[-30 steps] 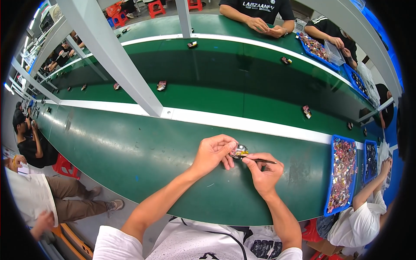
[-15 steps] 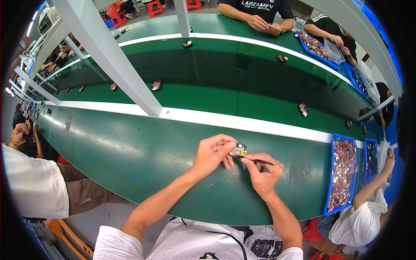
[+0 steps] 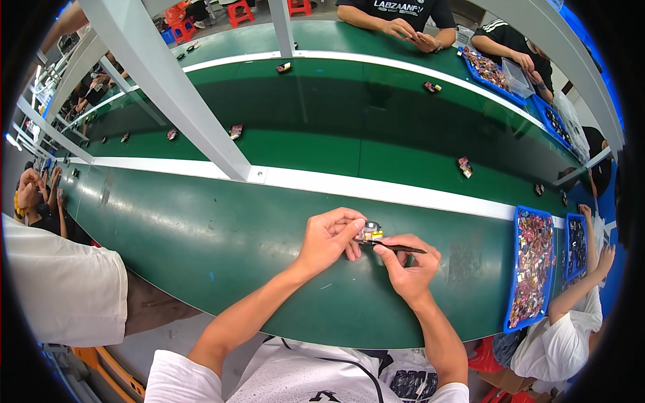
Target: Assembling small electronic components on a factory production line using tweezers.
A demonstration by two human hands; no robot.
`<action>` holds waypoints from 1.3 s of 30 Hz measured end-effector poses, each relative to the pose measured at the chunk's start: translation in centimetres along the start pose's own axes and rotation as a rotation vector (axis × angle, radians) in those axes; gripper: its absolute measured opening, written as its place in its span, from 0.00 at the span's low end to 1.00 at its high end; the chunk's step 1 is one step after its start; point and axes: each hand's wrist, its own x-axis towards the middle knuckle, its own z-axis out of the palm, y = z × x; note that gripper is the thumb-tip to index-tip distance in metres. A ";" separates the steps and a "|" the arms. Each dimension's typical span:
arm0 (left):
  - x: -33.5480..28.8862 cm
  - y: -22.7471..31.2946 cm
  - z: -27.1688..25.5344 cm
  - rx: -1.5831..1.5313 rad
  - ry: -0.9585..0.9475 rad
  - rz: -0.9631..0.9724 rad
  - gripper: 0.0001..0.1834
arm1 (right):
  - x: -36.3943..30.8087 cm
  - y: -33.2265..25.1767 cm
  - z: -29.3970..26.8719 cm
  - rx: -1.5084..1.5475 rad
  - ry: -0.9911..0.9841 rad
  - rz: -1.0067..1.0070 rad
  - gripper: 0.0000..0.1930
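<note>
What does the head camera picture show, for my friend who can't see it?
A person's left hand holds a small device with a yellow patch over a green table, while the right hand holds a thin dark tool to it. A blue tray of small parts sits to the right; beyond a white rail, other people work.

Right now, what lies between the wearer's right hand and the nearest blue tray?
Head view: green tabletop with a dark scuff lies between right hand and blue tray.

Smooth black tool (image 3: 410, 249), glossy green tabletop (image 3: 269, 225), painted-metal grey post (image 3: 176, 91), blue plastic tray (image 3: 512, 290), white cloth shirt (image 3: 285, 369)
</note>
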 end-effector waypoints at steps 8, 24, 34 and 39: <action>-0.1 0.0 0.1 0.002 -0.005 -0.001 0.10 | 0.0 0.1 0.0 -0.009 -0.018 -0.042 0.08; -0.2 0.5 0.1 0.002 -0.083 0.014 0.11 | 0.2 -0.6 -0.1 -0.011 -0.036 -0.150 0.08; -0.1 0.4 -0.1 0.006 -0.061 0.002 0.12 | 0.1 -0.2 0.0 -0.058 -0.014 -0.144 0.08; -0.1 0.1 0.1 0.020 -0.046 -0.001 0.11 | 0.0 -0.2 0.2 -0.054 -0.019 -0.133 0.08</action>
